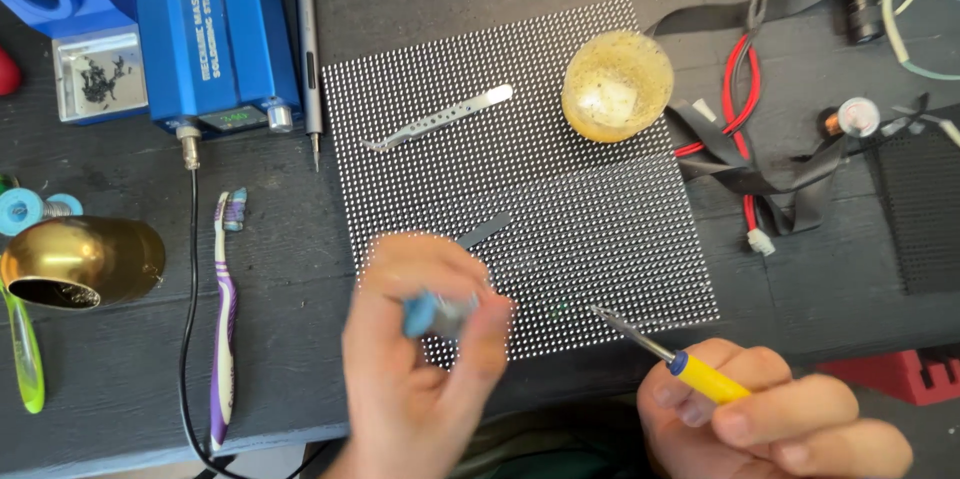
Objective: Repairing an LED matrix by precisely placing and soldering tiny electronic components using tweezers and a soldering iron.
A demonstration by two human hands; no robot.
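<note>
My left hand is blurred and pinches a small blue and grey object over the near edge of a black panel dotted with tiny white points. My right hand grips a yellow-handled soldering iron; its metal tip rests just above the panel's near right part. On the panel lie metal tweezers, a round amber dish and a dark strip.
A blue soldering station stands at the back left with a grey pen-shaped tool beside it. A purple and white toothbrush, a brass-coloured cup, red and black wires and a second dark panel lie around.
</note>
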